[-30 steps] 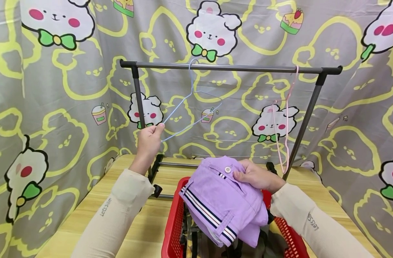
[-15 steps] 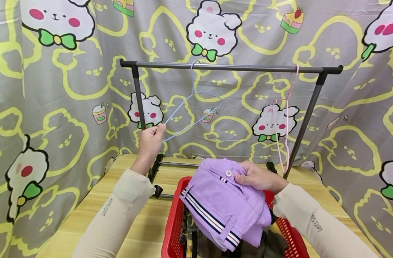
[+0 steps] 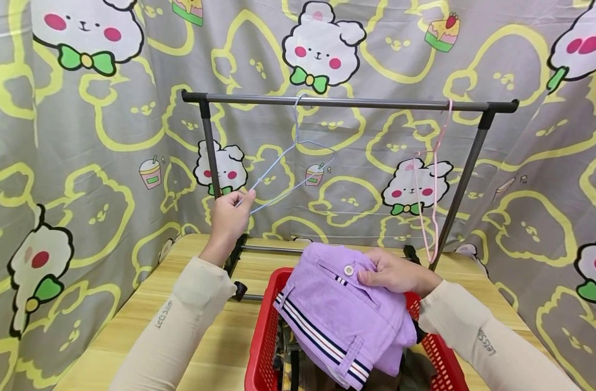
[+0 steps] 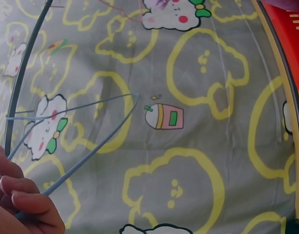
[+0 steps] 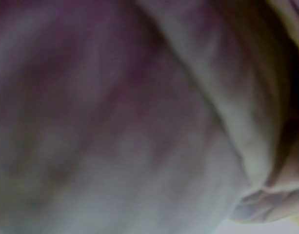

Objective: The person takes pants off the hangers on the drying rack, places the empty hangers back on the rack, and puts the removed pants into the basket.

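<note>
My left hand [image 3: 231,216] grips the left end of a light-blue wire hanger [image 3: 276,161], whose hook is over the rail. In the left wrist view curled fingers [image 4: 34,207] hold the hanger [image 4: 86,158], and its far corner juts out freely. A folded lilac garment [image 3: 327,309], with a button, belt loops and a striped waistband, is pinched by my right hand [image 3: 395,273], thumb on top and the other fingers hidden behind the cloth. It hangs above the red basket [image 3: 261,336]. Blurred cloth [image 5: 139,126] fills most of the right wrist view.
A dark metal garment rack [image 3: 376,102] stands on the wooden table [image 3: 219,342]. From its right end hangs a pink hanger [image 3: 434,179]. Darker clothes [image 3: 415,369] lie in the basket under the garment. A patterned curtain [image 3: 117,179] encloses the back and sides.
The blue hanger's hook has slid slightly right along the rail, with my left hand following. The lilac garment and my right hand have shifted a little right and down.
</note>
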The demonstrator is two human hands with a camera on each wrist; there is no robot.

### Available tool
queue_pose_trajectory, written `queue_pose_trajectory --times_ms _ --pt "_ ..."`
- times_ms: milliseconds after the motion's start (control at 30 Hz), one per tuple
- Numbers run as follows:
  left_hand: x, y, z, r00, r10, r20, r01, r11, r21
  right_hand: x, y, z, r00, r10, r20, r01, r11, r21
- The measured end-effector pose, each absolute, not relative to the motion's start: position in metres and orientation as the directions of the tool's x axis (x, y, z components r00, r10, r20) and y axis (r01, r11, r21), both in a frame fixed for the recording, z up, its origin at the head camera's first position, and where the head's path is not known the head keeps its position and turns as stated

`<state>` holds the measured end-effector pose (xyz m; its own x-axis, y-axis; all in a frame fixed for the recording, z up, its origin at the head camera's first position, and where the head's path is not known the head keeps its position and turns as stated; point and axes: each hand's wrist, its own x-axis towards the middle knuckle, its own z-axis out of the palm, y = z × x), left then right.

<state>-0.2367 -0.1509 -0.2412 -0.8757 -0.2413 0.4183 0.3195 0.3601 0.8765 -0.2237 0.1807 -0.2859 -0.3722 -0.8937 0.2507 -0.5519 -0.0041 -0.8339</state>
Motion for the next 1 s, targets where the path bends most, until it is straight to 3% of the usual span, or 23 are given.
queue_pose_trajectory --times_ms 500,1000 --pt "-0.2358 -0.1518 -0.2412 -0.894 -0.193 0.405 0.316 0.372 0.873 -0.2224 0.1829 -0.2803 -0.320 -0.917 0.236 -0.547 -0.025 -0.837" --pt "-0.2368 -0.1507 -0.2450 -0.880 -0.208 0.428 0.338 0.358 0.870 -0.2227 0.1848 -0.2830 -0.201 -0.935 0.292 -0.590 -0.122 -0.798"
